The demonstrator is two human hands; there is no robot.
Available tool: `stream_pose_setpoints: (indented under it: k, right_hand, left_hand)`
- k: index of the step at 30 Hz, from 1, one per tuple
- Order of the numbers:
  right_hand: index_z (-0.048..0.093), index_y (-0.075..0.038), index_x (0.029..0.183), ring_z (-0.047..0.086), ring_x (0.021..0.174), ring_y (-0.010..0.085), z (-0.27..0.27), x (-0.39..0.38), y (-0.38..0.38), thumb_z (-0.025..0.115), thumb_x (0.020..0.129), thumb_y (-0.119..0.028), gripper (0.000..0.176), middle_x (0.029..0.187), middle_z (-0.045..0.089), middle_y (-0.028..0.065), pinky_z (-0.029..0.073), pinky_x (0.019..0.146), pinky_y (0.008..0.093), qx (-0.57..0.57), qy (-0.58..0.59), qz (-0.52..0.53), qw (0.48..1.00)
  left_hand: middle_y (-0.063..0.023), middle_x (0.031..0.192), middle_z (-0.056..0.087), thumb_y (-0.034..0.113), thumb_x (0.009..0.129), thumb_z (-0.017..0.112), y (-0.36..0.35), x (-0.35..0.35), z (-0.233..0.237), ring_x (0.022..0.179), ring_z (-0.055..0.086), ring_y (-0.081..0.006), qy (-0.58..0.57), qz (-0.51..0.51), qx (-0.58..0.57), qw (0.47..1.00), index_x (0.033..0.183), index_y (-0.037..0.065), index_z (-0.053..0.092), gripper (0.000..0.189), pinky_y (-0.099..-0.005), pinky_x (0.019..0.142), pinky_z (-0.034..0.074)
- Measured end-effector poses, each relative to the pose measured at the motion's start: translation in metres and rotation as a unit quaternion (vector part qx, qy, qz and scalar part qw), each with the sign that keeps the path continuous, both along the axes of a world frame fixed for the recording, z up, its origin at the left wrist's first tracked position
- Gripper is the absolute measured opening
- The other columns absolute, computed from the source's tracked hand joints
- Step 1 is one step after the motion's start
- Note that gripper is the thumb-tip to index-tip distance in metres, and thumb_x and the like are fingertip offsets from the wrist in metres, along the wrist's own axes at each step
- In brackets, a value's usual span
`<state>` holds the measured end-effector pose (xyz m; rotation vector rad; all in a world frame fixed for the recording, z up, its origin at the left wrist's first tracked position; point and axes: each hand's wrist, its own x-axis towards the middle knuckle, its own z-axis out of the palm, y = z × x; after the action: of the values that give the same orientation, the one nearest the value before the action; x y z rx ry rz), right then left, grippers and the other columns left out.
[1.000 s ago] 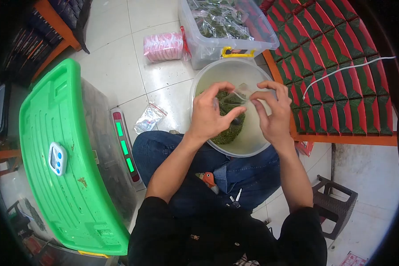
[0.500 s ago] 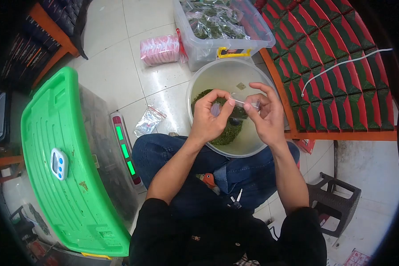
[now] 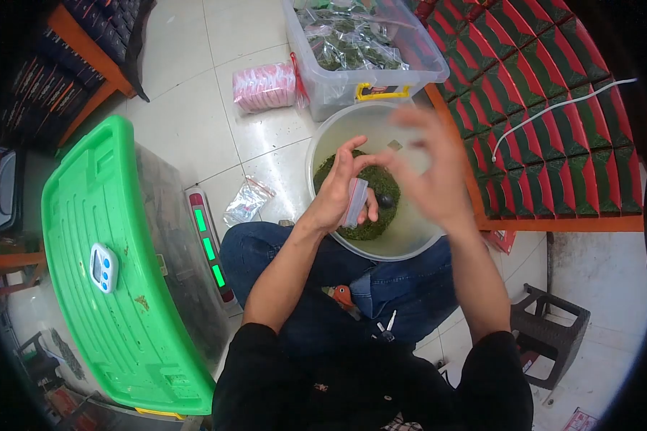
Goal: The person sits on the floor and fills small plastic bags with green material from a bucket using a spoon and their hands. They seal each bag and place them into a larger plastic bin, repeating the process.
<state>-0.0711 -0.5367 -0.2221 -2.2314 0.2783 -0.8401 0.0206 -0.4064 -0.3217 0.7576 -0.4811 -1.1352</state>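
Note:
My left hand is closed around a small stack of clear zip bags with a reddish strip, held over the left side of a whitish round tub. My right hand is above the tub's right side, smeared by motion; whether it holds anything I cannot make out. Inside the tub lies green, crumbled dry plant matter. A dark rounded object rests on it, and a small greenish square is on the tub's far inner wall.
A clear bin of filled bags stands behind the tub, beside a pink-white wrapped pack. At left are a scale and a green-lidded box carrying a timer. Red-green boxes fill the right; a stool stands below.
Both hands held a clear bag stretched between them over the tub; now they are apart. My right hand has swung up and blurs. The left has turned, showing the bag stack. The view has shifted slightly.

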Motion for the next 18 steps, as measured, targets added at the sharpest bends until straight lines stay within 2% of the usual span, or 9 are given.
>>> stream_pose_setpoints:
  k: [4, 6, 7, 8, 10, 11, 12, 14, 18]
  right_hand:
    - [0.071, -0.004, 0.109, 0.065, 0.105, 0.0360, -0.047, -0.010, 0.009, 0.076, 0.082, -0.006, 0.028, 0.117, 0.066, 0.0154, 0.051, 0.092, 0.0398, -0.122, 0.176, 0.099, 0.972]
    - [0.072, -0.004, 0.103, 0.067, 0.100, 0.0291, -0.049, -0.006, 0.012, 0.071, 0.088, -0.005, 0.016, 0.110, 0.069, 0.0122, 0.052, 0.089, 0.0353, 0.116, 0.087, 0.071, 0.987]
    - [0.071, -0.004, 0.100, 0.067, 0.095, 0.0210, -0.048, -0.006, 0.018, 0.065, 0.093, -0.002, 0.009, 0.105, 0.071, 0.0102, 0.052, 0.086, 0.0313, 0.202, 0.038, 0.014, 0.978]
    - [0.071, -0.004, 0.100, 0.067, 0.095, 0.0210, -0.043, -0.005, 0.016, 0.065, 0.093, -0.002, 0.009, 0.105, 0.071, 0.0102, 0.052, 0.086, 0.0313, 0.200, 0.037, 0.014, 0.979]
    - [0.070, -0.003, 0.098, 0.066, 0.093, 0.0145, -0.036, -0.005, 0.004, 0.062, 0.097, -0.002, 0.008, 0.106, 0.071, 0.0090, 0.051, 0.083, 0.0279, 0.271, -0.084, -0.046, 0.958]
    - [0.068, -0.003, 0.103, 0.067, 0.091, 0.0200, -0.036, -0.010, -0.010, 0.062, 0.096, -0.003, 0.010, 0.104, 0.071, 0.0108, 0.051, 0.082, 0.0318, 0.201, -0.066, -0.044, 0.976]
    - [0.068, -0.003, 0.103, 0.067, 0.091, 0.0200, -0.029, -0.015, -0.019, 0.062, 0.096, -0.003, 0.010, 0.104, 0.071, 0.0108, 0.051, 0.082, 0.0318, 0.201, -0.067, -0.042, 0.976]
    - [0.067, -0.006, 0.110, 0.066, 0.091, 0.0248, -0.007, -0.022, -0.030, 0.065, 0.093, -0.005, 0.018, 0.102, 0.070, 0.0109, 0.048, 0.081, 0.0373, -0.099, 0.116, 0.114, 0.982]
    - [0.068, -0.010, 0.114, 0.063, 0.096, 0.0218, -0.007, -0.032, -0.016, 0.071, 0.088, -0.008, 0.026, 0.096, 0.069, 0.0060, 0.035, 0.086, 0.0380, -0.116, 0.216, 0.073, 0.967]
  left_hand:
    - [-0.0170, 0.135, 0.055, 0.057, 0.105, 0.043, 0.001, -0.004, -0.004, 0.055, 0.064, -0.0172, 0.007, 0.011, 0.026, 1.000, 0.156, 0.013, 0.013, 0.073, -0.0235, 0.041, 0.046]
    - [-0.0170, 0.130, 0.056, 0.045, 0.101, 0.061, 0.002, -0.004, -0.003, 0.053, 0.063, -0.0171, -0.090, -0.012, 0.041, 0.995, 0.156, 0.017, 0.012, 0.079, -0.0249, 0.039, 0.045]
    - [-0.0157, 0.125, 0.057, 0.031, 0.095, 0.074, 0.002, -0.003, -0.002, 0.071, 0.068, -0.0164, -0.083, -0.023, 0.017, 0.996, 0.155, 0.013, 0.016, 0.086, -0.0234, 0.051, 0.051]
    - [-0.0157, 0.125, 0.057, 0.031, 0.095, 0.074, -0.004, -0.004, -0.011, 0.071, 0.068, -0.0164, -0.084, -0.023, 0.015, 0.996, 0.155, 0.013, 0.016, 0.086, -0.0234, 0.051, 0.051]
    - [-0.0138, 0.125, 0.054, 0.024, 0.092, 0.078, -0.018, -0.009, -0.039, 0.072, 0.059, -0.0088, -0.319, 0.104, -0.061, 0.940, 0.152, 0.010, 0.020, 0.084, -0.0226, 0.059, 0.049]
    - [-0.0078, 0.121, 0.057, 0.024, 0.092, 0.078, -0.011, -0.014, -0.017, 0.074, 0.055, -0.0060, -0.238, 0.152, -0.042, 0.958, 0.146, 0.009, 0.039, 0.069, -0.0243, 0.061, 0.046]
    - [-0.0078, 0.121, 0.057, 0.024, 0.092, 0.078, -0.009, -0.013, -0.014, 0.074, 0.055, -0.0060, -0.239, 0.153, -0.042, 0.958, 0.146, 0.009, 0.039, 0.069, -0.0243, 0.061, 0.046]
    - [-0.0088, 0.114, 0.064, 0.018, 0.092, 0.076, -0.007, -0.010, -0.011, 0.100, 0.062, -0.0162, -0.215, 0.141, 0.035, 0.966, 0.127, 0.002, 0.061, 0.041, -0.0299, 0.087, 0.050]
    - [-0.0006, 0.088, 0.066, 0.013, 0.089, 0.078, -0.003, -0.005, -0.004, 0.080, 0.060, -0.0067, -0.397, 0.172, 0.035, 0.901, 0.103, 0.003, 0.074, 0.017, -0.0227, 0.068, 0.047]
